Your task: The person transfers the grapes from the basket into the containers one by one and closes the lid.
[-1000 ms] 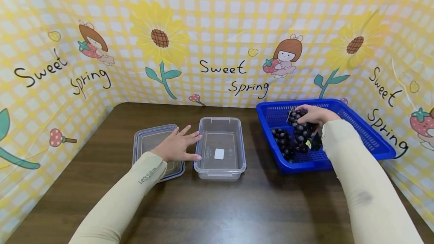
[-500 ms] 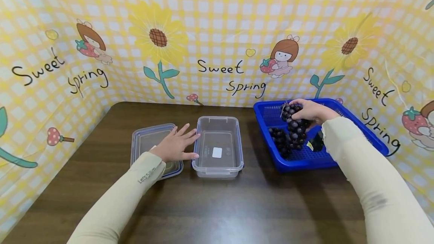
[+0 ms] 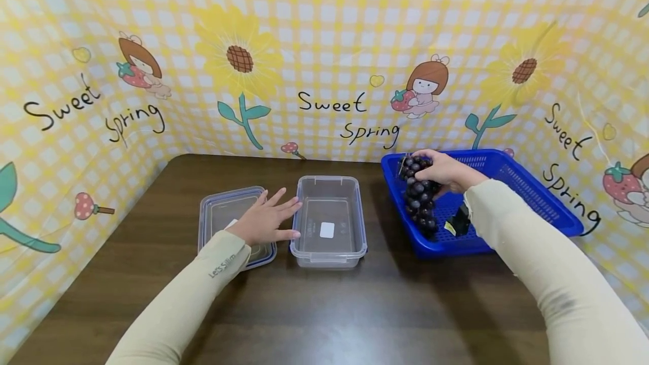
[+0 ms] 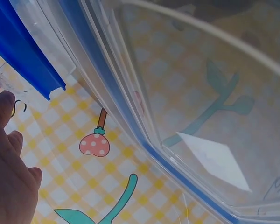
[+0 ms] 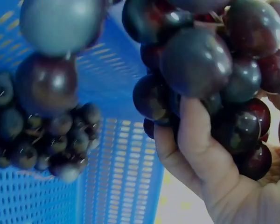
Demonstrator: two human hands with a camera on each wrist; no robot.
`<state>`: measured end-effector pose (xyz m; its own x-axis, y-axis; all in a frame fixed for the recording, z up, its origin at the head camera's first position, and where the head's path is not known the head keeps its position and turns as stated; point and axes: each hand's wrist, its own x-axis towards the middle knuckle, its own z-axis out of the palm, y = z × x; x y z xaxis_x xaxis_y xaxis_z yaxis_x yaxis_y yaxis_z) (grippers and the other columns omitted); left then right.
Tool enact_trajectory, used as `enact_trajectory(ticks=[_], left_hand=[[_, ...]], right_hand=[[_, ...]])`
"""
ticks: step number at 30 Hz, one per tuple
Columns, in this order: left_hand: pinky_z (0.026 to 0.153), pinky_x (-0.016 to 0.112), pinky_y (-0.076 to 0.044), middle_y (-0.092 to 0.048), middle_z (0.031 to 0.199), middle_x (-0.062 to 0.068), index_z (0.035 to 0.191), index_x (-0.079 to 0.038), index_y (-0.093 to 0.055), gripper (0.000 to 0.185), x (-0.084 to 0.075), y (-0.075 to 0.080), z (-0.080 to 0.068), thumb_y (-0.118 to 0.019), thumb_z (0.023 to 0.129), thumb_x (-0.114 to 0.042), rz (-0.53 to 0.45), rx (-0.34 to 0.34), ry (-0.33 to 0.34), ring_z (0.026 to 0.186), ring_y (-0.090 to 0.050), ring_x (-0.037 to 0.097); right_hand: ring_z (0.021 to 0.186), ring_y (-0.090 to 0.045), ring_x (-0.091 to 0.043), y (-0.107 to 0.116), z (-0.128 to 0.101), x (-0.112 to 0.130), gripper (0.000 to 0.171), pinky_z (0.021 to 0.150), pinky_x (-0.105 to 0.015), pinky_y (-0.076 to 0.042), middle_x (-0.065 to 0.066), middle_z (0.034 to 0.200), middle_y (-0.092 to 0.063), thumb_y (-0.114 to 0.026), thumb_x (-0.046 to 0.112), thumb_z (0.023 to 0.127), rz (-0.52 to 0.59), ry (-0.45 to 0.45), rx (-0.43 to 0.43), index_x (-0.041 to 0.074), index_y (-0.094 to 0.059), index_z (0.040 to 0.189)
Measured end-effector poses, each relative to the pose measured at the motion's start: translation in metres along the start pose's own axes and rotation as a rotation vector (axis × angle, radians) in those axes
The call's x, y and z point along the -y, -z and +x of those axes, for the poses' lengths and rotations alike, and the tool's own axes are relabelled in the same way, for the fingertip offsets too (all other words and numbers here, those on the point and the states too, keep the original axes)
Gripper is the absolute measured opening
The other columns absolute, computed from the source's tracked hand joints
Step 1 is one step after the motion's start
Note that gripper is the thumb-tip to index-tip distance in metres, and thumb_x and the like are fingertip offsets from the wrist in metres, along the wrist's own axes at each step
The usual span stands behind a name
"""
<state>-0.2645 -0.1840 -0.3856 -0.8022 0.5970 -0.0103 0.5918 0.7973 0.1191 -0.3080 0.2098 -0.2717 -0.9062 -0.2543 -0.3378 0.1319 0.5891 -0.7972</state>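
Leftward over the blue basket [image 3: 456, 245], nearer the clear box [image 3: 329, 255], the bunch of grapes [image 3: 418, 189] has shifted, the right hand [image 3: 448, 172] clamping its fingers round it; the left hand's [image 3: 266, 219] spread beside the box. Squeezing could shed grapes.

On our desk [image 3: 324, 314] we have the lid [image 3: 219, 213] left of the container [image 3: 328, 210], and right of it the basket [image 3: 446, 247] with grapes [image 3: 420, 199] inside.

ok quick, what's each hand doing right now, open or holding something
Left hand: open, fingers spread by the clear box, holding nothing.
Right hand: closed on a bunch of dark grapes over the blue basket.
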Motion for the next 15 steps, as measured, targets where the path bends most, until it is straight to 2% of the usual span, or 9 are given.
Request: enact_trajectory(ticks=[5,12,15], left_hand=[[0.109,0.066,-0.003,-0.032,0.153,0.009,0.147,-0.010,-0.039,0.071,-0.002,-0.001,0.001,-0.052,0.093,-0.054,0.008,0.002,-0.011,0.144,-0.009,0.039],[0.108,0.066,-0.005,-0.034,0.151,0.011,0.145,-0.010,-0.043,0.068,-0.003,0.001,0.000,-0.052,0.093,-0.053,0.015,-0.018,-0.029,0.143,-0.011,0.040],[0.109,0.066,-0.004,-0.034,0.152,0.010,0.146,-0.011,-0.042,0.069,-0.004,0.001,0.000,-0.053,0.092,-0.053,0.006,-0.012,-0.021,0.144,-0.010,0.039]], right_hand=[[0.124,-0.036,-0.053,-0.012,0.003,0.011,0.062,0.074,-0.056,-0.053,-0.028,0.150,-0.015,-0.051,0.007,0.096,0.055,0.015,0.017,0.008,-0.020,0.150],[0.122,-0.041,-0.047,-0.038,0.013,0.032,0.063,0.067,-0.051,-0.056,-0.024,0.150,-0.019,-0.054,0.005,0.094,0.035,0.036,0.007,0.013,-0.026,0.150],[0.119,-0.044,-0.047,-0.051,0.019,0.039,0.062,0.068,-0.051,-0.056,-0.022,0.149,-0.021,-0.055,0.005,0.094,0.072,0.042,0.006,0.016,-0.029,0.149]])
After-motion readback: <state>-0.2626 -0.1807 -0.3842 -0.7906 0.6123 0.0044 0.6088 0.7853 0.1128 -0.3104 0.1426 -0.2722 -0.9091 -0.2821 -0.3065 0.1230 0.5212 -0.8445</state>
